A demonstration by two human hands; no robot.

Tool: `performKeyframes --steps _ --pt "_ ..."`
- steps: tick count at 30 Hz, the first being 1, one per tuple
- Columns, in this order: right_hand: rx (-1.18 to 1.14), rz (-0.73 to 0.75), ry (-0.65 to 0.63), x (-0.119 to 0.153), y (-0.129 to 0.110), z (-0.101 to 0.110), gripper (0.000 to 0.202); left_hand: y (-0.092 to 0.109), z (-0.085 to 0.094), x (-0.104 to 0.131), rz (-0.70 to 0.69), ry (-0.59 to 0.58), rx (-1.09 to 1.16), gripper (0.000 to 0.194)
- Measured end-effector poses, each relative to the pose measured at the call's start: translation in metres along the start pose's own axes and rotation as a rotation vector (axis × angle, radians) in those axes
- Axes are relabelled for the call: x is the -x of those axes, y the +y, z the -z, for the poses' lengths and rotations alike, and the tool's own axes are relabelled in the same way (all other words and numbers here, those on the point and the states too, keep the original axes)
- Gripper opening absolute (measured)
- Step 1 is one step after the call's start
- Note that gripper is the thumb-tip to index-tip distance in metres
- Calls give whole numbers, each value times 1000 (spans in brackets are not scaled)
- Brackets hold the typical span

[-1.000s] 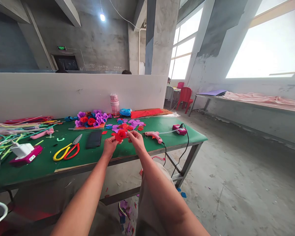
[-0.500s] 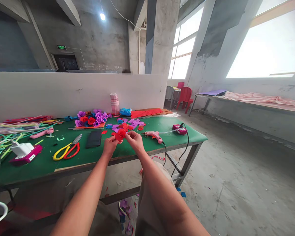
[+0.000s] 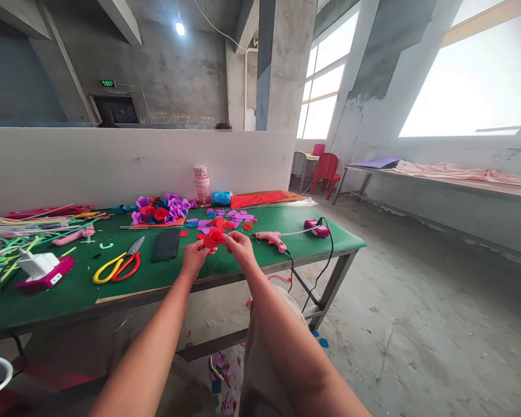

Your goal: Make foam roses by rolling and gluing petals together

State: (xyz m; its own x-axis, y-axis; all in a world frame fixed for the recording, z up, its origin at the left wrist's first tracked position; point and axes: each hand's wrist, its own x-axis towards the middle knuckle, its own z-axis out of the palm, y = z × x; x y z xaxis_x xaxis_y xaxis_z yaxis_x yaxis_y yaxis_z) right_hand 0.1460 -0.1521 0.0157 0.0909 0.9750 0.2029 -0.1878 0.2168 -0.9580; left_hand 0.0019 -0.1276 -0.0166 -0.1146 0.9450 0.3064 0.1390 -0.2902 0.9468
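A red artificial rose (image 3: 214, 237) is held up between my two hands, just above the front of the green table (image 3: 226, 267). My left hand (image 3: 195, 256) grips it from the left and below, fingers closed. On the other side my right hand (image 3: 239, 248) pinches the flower's right edge between thumb and fingertips. Behind the rose lie loose purple, red and blue petals (image 3: 241, 216). A pink glue gun (image 3: 272, 238) rests to the right of my right hand. Finished purple and red flowers (image 3: 161, 209) are bunched further back to the left.
Scissors (image 3: 121, 262) and a dark phone (image 3: 165, 245) lie left of my hands. Coloured strips (image 3: 30, 229) and a magenta power strip with a white plug (image 3: 46, 272) cover the left end. A pink bottle (image 3: 202, 184) stands against the partition. A power cable (image 3: 326, 260) hangs off the right side.
My right hand has shifted very slightly along the rose's edge. Both hands keep hold of the rose, and the other things stay in place.
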Motion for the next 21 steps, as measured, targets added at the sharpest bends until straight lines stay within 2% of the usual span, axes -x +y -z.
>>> performKeyframes --steps 4,10,17,21 --pt "50 51 32 1 0 0 20 2 -1 1 5 -1 6 18" --pt "-56 -10 6 1 -1 -1 22 0 -1 0 1 -3 20 18" --pt "-22 -45 72 -4 4 2 23 -6 0 -4 -8 39 24 22" --pt "63 -93 62 -6 13 2 19 -10 1 -7 -37 72 1 22"
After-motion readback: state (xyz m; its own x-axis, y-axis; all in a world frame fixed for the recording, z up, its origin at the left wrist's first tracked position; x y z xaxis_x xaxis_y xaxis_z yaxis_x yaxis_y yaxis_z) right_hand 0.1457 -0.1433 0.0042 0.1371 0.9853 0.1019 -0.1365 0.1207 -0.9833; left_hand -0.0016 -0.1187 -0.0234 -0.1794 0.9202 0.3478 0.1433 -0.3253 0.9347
